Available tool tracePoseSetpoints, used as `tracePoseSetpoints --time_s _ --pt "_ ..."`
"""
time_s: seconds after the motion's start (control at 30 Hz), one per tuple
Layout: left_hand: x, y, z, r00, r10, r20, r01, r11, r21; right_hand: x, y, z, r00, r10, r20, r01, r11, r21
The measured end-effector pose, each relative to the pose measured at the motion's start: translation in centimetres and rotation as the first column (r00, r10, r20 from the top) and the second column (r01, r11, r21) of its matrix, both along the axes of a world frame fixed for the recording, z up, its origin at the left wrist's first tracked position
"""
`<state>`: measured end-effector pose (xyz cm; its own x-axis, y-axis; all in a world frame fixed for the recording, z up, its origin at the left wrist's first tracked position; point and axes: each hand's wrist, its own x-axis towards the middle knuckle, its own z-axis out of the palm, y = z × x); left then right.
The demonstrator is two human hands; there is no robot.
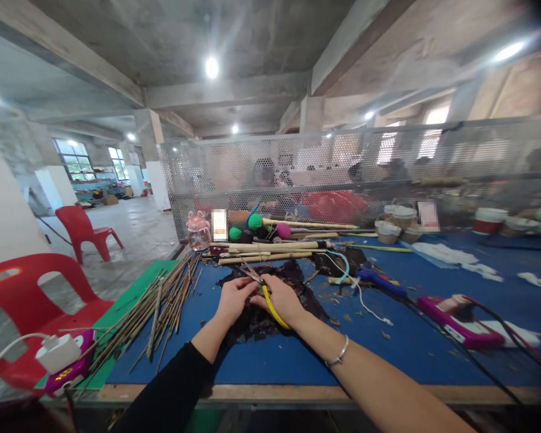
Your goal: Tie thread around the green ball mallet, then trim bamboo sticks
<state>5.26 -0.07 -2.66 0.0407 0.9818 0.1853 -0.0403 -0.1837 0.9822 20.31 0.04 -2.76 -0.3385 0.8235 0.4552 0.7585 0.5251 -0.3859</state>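
In the head view my right hand is closed around yellow-handled scissors. Their metal blades point up and to the left, parted, above my left fingertips. My left hand is closed too, with thumb and finger pinched together beside the blades; whatever lies between them is too small or hidden to name. Beneath both hands a crumpled dark sheet covers part of the blue tabletop, with brown leaf-like scraps on it.
Thin brown sticks lie in a pile at the left. Pale rods and coloured balls are behind my hands. A blue glue gun, a purple power strip and cables lie right. A perforated screen stands behind.
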Motion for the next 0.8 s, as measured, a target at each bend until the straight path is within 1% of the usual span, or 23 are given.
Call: tracePoseSetpoints --time_s 0.2,0.4,0.53,0.8 --pt "-0.04 -0.04 -0.22 0.998 0.040 -0.049 -0.040 0.999 -0.016 -0.10 0.25 -0.26 1.000 0.002 -0.031 -0.002 1.000 -0.002" --pt "0.03 -0.27 0.16 0.997 -0.007 -0.082 0.003 0.999 -0.052 -0.01 0.19 -0.14 0.998 -0.027 -0.064 0.026 1.000 -0.016" --pt "0.01 -0.27 0.21 0.996 0.000 -0.088 -0.005 0.999 -0.051 0.00 0.14 -0.08 0.998 -0.025 -0.055 0.024 1.000 -0.003" --pt "-0.22 0.06 -0.21 0.995 0.047 -0.083 -0.050 0.998 -0.030 0.04 0.13 -0.05 0.999 -0.040 0.001 0.040 0.999 -0.002"
